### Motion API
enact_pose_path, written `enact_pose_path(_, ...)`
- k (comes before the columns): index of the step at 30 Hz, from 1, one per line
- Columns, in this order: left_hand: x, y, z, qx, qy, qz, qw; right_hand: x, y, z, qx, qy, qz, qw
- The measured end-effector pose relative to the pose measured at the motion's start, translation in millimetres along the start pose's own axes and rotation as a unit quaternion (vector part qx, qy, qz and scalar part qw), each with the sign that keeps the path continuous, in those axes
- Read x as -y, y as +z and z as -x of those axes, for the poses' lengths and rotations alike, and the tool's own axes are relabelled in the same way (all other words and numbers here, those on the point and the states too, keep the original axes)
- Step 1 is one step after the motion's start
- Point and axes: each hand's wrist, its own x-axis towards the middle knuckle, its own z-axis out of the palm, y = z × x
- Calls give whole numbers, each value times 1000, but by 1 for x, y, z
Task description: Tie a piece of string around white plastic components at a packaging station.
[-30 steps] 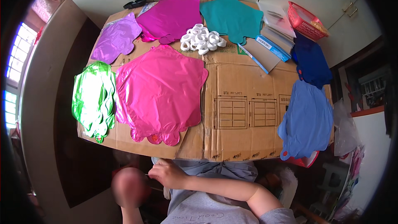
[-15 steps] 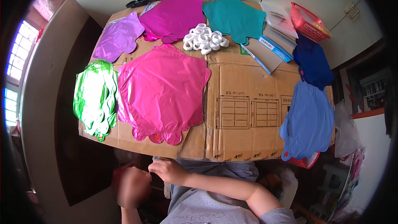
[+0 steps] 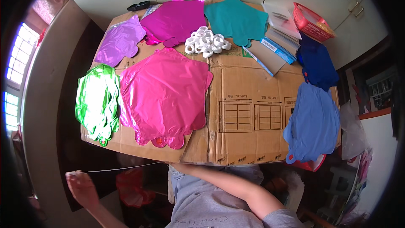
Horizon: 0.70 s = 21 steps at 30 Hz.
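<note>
Out past the near left corner of the cardboard, my left hand (image 3: 82, 188) is closed on the end of a thin white ribbon (image 3: 122, 169). The ribbon runs almost straight to the right, to the cardboard's near edge. My right hand (image 3: 179, 168) is there, its fingers hidden under that edge; only the wrist and forearm show. Just above lies a stack of flat pink foil balloons (image 3: 166, 95), with flat green foil balloons (image 3: 98, 103) to its left. A pile of small white ribbon rolls (image 3: 206, 42) sits at the far middle.
Further flat balloons on the cardboard (image 3: 236, 147) are lilac (image 3: 120, 40), magenta (image 3: 175, 21), teal (image 3: 238, 21), dark blue (image 3: 318, 65) and light blue (image 3: 313, 120). Blue-edged boxes (image 3: 278, 50) and a red basket (image 3: 312, 23) stand far right. Below the left edge hangs a red plastic bag (image 3: 131, 188).
My left hand has moved away to the left, drawing the ribbon out long. My right hand has slipped under the cardboard's near edge. The two hands were close together before.
</note>
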Motion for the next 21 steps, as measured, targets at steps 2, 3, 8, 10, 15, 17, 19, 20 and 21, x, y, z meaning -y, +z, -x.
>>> enact_pose_path(2, -30, 5, -13, -35, 70, 44, 996, -1, -6, 1, 8, 16, -9, 1000)
enact_pose_path(3, -49, 5, -19, 10, 63, 56, 996, -1, -8, 2, 13, 20, -11, 1000)
enact_pose_path(8, -124, -5, -44, 122, 62, 50, 989, 25, -2, 4, 86, -91, 134, 983)
enact_pose_path(10, -131, 1, -40, 104, 107, 44, 988, 52, 15, 4, 149, -234, 326, 904)
enact_pose_path(15, -124, 26, -32, 121, 112, 62, 984, 148, 75, -5, 164, -338, 295, 879)
enact_pose_path(17, -122, 30, -31, 124, 117, 41, 984, 192, 82, -16, 190, -310, 218, 906)
enact_pose_path(19, -124, 35, -31, 128, 130, 58, 981, 227, 87, -32, 175, -376, 168, 894)
enact_pose_path(20, -125, 36, -32, 129, 137, 67, 980, 248, 86, -37, 172, -388, 163, 890)
enact_pose_path(21, -128, 35, -34, 130, 148, 58, 979, 270, 85, -42, 170, -401, 158, 886)
